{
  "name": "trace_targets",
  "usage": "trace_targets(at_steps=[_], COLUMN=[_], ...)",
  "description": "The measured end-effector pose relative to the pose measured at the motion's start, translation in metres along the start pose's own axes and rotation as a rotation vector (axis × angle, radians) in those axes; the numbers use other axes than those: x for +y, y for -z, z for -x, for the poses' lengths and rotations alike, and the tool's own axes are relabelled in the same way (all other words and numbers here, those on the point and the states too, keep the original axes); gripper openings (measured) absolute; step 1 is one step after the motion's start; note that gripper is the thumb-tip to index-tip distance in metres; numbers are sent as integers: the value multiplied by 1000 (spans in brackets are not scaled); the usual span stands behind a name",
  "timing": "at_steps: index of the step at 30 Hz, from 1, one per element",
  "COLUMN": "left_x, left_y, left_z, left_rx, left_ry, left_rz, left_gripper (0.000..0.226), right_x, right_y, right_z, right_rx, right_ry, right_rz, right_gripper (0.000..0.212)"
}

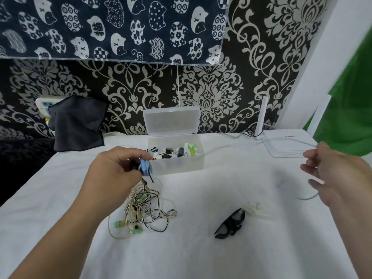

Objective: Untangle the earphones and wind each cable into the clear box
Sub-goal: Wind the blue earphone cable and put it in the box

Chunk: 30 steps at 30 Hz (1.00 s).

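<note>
My left hand (118, 170) pinches a blue cable winder (145, 168) just left of the clear box (177, 165), with cable hanging from it down to a tangle of earphones (145, 210) on the white table. The tangle has green and white earbuds and striped and black cables. The box stands open, its lid (171, 120) upright, with several wound earphones inside. My right hand (330, 174) is raised at the right with its fingers curled round a thin pale cable (308, 197) that blurs across the table toward the box.
A black winder (231, 223) and a white winder (256, 210) lie on the table right of the tangle. A white router (287, 144) sits at the back right. A dark cloth (78, 122) hangs over a socket at the back left.
</note>
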State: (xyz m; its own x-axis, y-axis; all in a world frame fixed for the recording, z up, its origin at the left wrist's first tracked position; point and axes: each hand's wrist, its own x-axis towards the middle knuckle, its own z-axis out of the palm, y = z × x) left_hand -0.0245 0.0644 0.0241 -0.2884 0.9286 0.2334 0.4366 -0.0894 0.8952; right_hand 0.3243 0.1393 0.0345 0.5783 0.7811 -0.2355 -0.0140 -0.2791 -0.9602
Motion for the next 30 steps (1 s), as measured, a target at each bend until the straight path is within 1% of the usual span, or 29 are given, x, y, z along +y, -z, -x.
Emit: trace_targets(at_steps=[3,5,6,7,8,9,10,12,13,14,15,16,17,18,20,23,26,28,30], left_x=[8,16,20,25,29,33,36,40,41,42,42,40,39,38,37,39,40,41,39], left_y=[-3,-6,-9,-11,-14,-17,-20,-24,-25,-26,-27,-26,-26,-25,-25,-28,-32,-34,-35], left_z=[3,7,9,11,13,15,17,20,20,21,21,20,20,20,22,26,28,29,28], left_rx=[-66,-124,-156,-189,-218,-241,-262,-302,-312,-318,-318,-320,-324,-335,-388,-506,-570,-555,-476], left_ry=[-35,-56,-77,-104,-127,-146,-156,-162,-163,-164,-163,-160,-157,-153,-152,-131,-128,-131,-137], left_rz=[65,143,172,193,209,220,230,240,247,253,251,241,229,221,211,190,194,207,240], left_gripper=[59,54,49,44,42,43,43,44,44,44,45,45,45,45,47,47,49,49,49], right_x=[6,12,11,9,4,-1,-7,-9,-8,-4,2,5,5,6,5,7,11,12,15], right_y=[2,1,-2,-6,-10,-16,-22,-32,-38,-42,-48,-53,-57,-57,-57,-59,-62,-62,-63], right_z=[-9,-12,-10,-5,8,25,45,77,89,96,97,95,92,88,84,86,88,88,86], right_rx=[95,189,203,169,76,-91,-303,-725,-895,-1003,-1020,-967,-900,-847,-801,-745,-703,-700,-698], right_ry=[115,289,399,505,586,630,634,540,453,378,350,351,340,329,330,442,503,491,489], right_rz=[89,179,202,216,211,201,204,209,215,230,237,223,182,143,75,111,165,205,258], right_gripper=[45,49,50,47,38,29,25,30,35,37,30,18,14,19,22,18,17,18,20])
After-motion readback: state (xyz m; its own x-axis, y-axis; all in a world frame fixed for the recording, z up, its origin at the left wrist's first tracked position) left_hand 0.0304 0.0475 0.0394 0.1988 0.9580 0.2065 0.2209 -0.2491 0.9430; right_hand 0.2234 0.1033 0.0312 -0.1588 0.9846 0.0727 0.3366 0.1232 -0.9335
